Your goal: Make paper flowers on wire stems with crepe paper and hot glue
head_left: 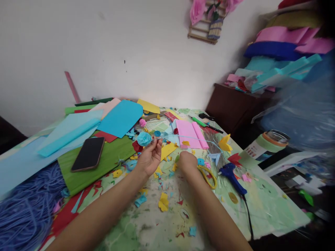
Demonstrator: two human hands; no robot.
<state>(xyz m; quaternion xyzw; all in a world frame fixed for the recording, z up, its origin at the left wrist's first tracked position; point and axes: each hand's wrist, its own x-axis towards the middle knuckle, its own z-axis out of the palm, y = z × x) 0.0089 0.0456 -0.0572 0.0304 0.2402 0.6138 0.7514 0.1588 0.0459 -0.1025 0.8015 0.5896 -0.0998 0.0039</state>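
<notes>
Near the middle of the table, my left hand (150,157) pinches the stem of a light blue paper flower (144,138), whose bloom sits just left of my fingertips. From there a thin pale blue stem (193,136) runs right, over the pink paper (187,134). My right hand (187,161) is curled, knuckles up, below the pink paper; what it may hold is hidden. Yellow-handled scissors (208,177) lie beside my right wrist.
A phone (88,154) rests on green paper (70,181) at left, near blue yarn (28,209). A blue glue gun (232,177) with its cord and an open bottle (267,144) are at right. Paper scraps litter the table (157,230).
</notes>
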